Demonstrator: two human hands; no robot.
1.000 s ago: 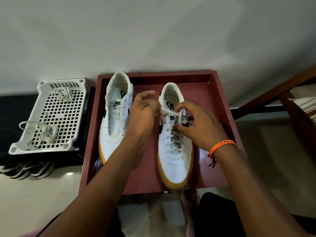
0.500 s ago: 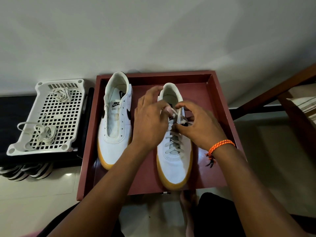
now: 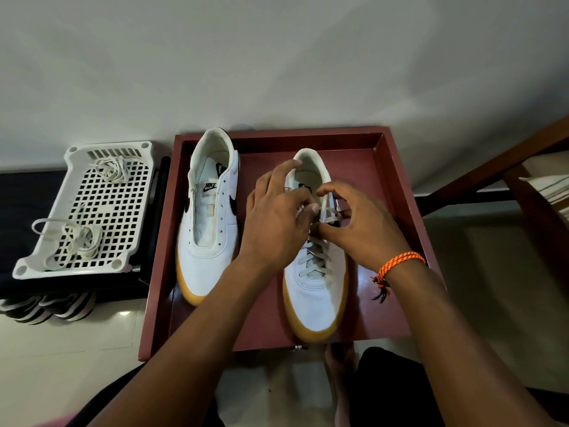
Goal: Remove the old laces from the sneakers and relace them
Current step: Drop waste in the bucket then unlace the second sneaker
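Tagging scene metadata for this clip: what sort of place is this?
Probably a home, floor level by a wall. Signs: a pale tiled floor, striped shoes tucked under a low black shelf, and wooden furniture legs. The sneakers sit in a red tray.

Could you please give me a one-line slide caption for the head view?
Both hands work the lace on the right sneaker; the left sneaker sits laceless.
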